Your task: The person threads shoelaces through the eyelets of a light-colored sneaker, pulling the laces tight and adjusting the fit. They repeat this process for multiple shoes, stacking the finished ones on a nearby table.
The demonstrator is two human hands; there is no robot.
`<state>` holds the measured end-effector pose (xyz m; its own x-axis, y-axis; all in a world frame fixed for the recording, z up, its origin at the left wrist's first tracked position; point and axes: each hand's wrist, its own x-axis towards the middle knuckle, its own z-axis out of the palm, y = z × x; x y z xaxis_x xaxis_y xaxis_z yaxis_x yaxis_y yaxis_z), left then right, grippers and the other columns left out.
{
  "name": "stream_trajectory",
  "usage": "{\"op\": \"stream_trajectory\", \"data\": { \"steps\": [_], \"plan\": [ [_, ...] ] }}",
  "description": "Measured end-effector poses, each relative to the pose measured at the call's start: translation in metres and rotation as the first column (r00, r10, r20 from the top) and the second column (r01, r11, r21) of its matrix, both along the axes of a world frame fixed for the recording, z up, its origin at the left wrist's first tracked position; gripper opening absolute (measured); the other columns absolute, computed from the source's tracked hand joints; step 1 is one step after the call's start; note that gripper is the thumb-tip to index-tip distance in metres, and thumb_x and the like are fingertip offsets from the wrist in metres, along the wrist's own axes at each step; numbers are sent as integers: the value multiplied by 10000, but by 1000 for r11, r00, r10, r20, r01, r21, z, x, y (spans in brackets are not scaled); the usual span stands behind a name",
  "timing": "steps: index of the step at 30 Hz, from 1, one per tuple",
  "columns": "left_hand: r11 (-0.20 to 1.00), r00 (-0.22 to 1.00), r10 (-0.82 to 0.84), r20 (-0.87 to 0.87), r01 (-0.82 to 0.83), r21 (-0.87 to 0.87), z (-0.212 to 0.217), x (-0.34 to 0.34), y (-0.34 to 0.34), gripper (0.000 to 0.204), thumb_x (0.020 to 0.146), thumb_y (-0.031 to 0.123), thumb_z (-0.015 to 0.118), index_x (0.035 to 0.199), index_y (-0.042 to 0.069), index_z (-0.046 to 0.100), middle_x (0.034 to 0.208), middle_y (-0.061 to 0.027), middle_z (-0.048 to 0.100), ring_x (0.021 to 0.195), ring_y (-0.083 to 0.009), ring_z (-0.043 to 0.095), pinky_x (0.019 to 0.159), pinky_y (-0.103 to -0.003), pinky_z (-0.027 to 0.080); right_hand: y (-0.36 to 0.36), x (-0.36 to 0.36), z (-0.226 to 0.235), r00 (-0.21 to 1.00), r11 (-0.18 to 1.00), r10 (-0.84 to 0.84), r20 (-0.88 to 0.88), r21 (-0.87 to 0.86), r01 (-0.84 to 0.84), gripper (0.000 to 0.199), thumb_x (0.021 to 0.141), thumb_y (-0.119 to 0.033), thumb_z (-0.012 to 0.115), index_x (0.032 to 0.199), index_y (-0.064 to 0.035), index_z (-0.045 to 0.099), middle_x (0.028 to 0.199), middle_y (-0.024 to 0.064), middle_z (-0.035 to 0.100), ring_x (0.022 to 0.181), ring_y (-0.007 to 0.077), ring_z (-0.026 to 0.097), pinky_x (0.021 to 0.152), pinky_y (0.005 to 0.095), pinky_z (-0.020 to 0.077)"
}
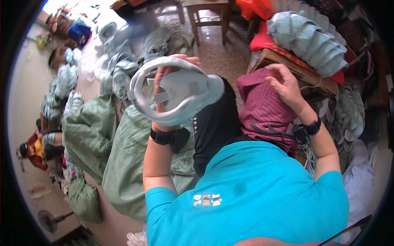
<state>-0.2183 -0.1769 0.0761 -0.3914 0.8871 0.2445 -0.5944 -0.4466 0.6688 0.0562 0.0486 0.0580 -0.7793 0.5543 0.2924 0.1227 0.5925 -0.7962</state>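
Observation:
A pale grey mesh shoe upper (211,92) is raised in front of me on the left, its collar opening facing up toward me. My left hand (161,78) is closed on it; part of the hand shows through the opening and some fingers show above its far edge, the rest hidden. My right hand (286,84) hovers over a maroon striped cloth (260,104) that lies on my right leg. Its thumb and fingers are bent but apart, with nothing visible between them. Dark bands are strapped on both wrists.
Nested grey shoe uppers (305,41) lie on a red-covered wooden stand (293,71) at the far right. Green sacks (133,164) stand left of my legs. More bundled uppers (121,78) cover the floor beyond, near a wooden stool (208,10). Other people (35,149) sit along the left.

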Motion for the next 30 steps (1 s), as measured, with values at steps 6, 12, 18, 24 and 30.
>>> {"op": "stream_trajectory", "data": {
  "steps": [6, 12, 18, 24, 30],
  "plan": [
    [963, 894, -262, -364, 217, -160, 43, 77, 78, 840, 871, 685, 554, 1350, -4, 505, 1322, -188, 576, 1191, -274, 571, 1020, -419, 489, -15, -22, 32, 879, 760, 400, -259, -443, -476, 749, 902, -464, 708, 1430, -2, 443, 1371, 119, 557, 1276, 223, 523, 1075, 366, 419],
    [929, 879, -358, -315, 302, -215, -36, 104, 133, 455, 890, 232, 691, 1287, 42, 578, 1306, -150, 592, 1143, -211, 601, 974, -343, 500, -29, 52, 38, 903, 385, -9, -429, -835, -392, 588, 980, -350, 646, 1394, 33, 482, 1278, 115, 622, 1139, 179, 615, 983, 341, 497],
    [893, 545, -228, -807, -215, -397, -90, 123, 183, 259, 1009, 178, 573, 1170, -1, 670, 1057, -63, 684, 930, -187, 640, 865, -303, 504, -21, 136, -4, 743, 358, -565, -359, -918, -171, 456, 1004, -301, 615, 1322, 19, 548, 1205, 99, 657, 1048, 165, 653, 929, 333, 532],
    [963, 692, -131, -710, -82, -258, -71, 191, 196, 511, 1002, 254, 585, 1430, 6, 457, 1311, -112, 534, 1177, -208, 533, 998, -341, 446, -41, 173, -11, 879, 448, -470, -86, -881, 153, 492, 1009, -338, 611, 1330, 27, 537, 1249, 104, 631, 1136, 184, 613, 952, 346, 509],
    [978, 392, -107, -914, -122, -167, -63, 230, 204, 774, 819, 360, 781, 1429, 40, 428, 1384, -227, 434, 1336, -368, 425, 1099, -439, 385, -2, 194, -16, 800, 809, -581, 151, 1, 588, 791, 901, -531, 693, 1426, -20, 395, 1277, 174, 529, 1189, 213, 537, 1035, 339, 431]
  ]
}}
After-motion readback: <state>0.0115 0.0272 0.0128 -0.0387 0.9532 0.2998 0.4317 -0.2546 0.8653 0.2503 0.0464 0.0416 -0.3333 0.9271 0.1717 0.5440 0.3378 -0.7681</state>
